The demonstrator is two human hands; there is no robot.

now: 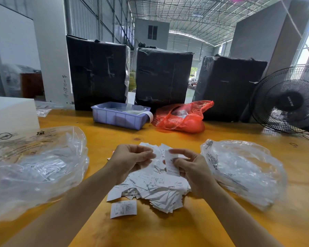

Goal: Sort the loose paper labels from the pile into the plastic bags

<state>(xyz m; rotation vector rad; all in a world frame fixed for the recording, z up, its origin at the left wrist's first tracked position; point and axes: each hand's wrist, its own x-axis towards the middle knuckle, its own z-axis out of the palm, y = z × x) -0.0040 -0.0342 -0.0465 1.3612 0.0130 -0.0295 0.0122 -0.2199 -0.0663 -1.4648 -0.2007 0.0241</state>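
A pile of loose white paper labels (155, 186) lies on the yellow table (168, 229) in front of me. My right hand (191, 173) pinches a small stack of labels (171, 164) upright above the pile. Just left of that stack my left hand (132, 161) hovers with fingers curled; whether it holds a label is unclear. One single label (123, 209) marked S lies apart, nearer to me. A clear plastic bag (36, 168) with labels inside sits at the left, and a second clear plastic bag (242, 172) at the right.
Behind the pile stand a lilac plastic bin (120, 116) and a red plastic bag (182, 118). Three black-wrapped boxes (162, 75) line the table's far edge. A black fan (289, 100) is at the right, a white box (11, 114) at the left.
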